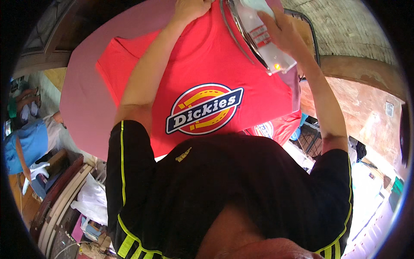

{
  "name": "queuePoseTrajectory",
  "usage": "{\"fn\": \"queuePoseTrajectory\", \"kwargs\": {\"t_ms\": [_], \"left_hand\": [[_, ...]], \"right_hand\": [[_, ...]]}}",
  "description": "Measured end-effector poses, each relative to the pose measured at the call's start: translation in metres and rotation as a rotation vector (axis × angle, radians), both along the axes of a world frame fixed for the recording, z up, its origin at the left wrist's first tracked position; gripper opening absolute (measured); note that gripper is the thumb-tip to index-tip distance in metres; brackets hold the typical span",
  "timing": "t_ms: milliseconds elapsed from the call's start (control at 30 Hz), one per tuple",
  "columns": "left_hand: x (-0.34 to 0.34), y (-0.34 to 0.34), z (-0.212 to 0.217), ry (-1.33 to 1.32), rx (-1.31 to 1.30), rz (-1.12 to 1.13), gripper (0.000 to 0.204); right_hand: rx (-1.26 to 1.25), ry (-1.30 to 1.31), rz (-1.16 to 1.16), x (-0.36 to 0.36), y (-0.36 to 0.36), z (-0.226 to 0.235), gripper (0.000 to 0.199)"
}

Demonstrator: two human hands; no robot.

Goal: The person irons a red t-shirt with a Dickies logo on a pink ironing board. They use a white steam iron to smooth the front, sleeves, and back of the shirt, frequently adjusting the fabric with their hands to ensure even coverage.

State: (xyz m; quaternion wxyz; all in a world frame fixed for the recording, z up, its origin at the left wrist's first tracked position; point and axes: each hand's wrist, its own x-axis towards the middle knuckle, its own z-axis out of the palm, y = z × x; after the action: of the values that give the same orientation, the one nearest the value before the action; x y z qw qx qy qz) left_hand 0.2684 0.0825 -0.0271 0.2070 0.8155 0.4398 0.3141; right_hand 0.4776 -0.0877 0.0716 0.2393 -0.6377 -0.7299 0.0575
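Note:
A red T-shirt [258, 101] lies spread over a pinkish ironing board [79, 90], with a round yellow, red and dark blue print [202, 110] on it. My right hand [282, 32] is closed round the handle of a white clothes iron [258, 36] at the upper right of the shirt. The iron has a shiny metal edge, and an orange light glows at its near end. My left hand [192, 9] is at the far side of the shirt, its fingers bent in and pinching the red cloth; the picture's upper edge cuts part of them off.
More red cloth with a similar print [276, 129] hangs below the board's near right side. A dark metal frame [317, 39] borders the board at far right. At left are a blue cloth [26, 144], a white plastic bag [92, 200] and stacked boards [64, 203].

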Motion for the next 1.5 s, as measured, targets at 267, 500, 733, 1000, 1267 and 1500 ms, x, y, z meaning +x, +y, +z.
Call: {"fn": "queuePoseTrajectory", "kwargs": {"t_ms": [267,500,733,1000,1267,1500], "left_hand": [[-0.006,0.016,0.007,-0.030,-0.166,-0.069,0.020],[-0.008,0.016,0.005,-0.149,-0.170,-0.156,0.018],[-0.028,0.044,-0.023,-0.218,-0.474,-0.255,0.020],[-0.179,-0.100,0.019,0.379,0.168,0.449,0.046],[-0.209,-0.104,-0.019,0.547,0.160,0.713,0.067],[-0.206,-0.103,-0.014,0.545,0.103,0.725,0.066]], "right_hand": [[-0.312,0.070,0.317,0.019,-0.040,0.023,0.033],[-0.296,0.019,0.540,0.030,-0.001,0.026,0.030],[-0.177,0.036,0.971,-0.044,0.047,0.024,0.023],[-0.416,-0.085,0.997,-0.005,0.063,0.032,0.025],[-0.260,-0.143,1.017,-0.101,0.039,0.028,0.028],[-0.387,-0.236,0.907,-0.101,0.034,0.039,0.032]]}}
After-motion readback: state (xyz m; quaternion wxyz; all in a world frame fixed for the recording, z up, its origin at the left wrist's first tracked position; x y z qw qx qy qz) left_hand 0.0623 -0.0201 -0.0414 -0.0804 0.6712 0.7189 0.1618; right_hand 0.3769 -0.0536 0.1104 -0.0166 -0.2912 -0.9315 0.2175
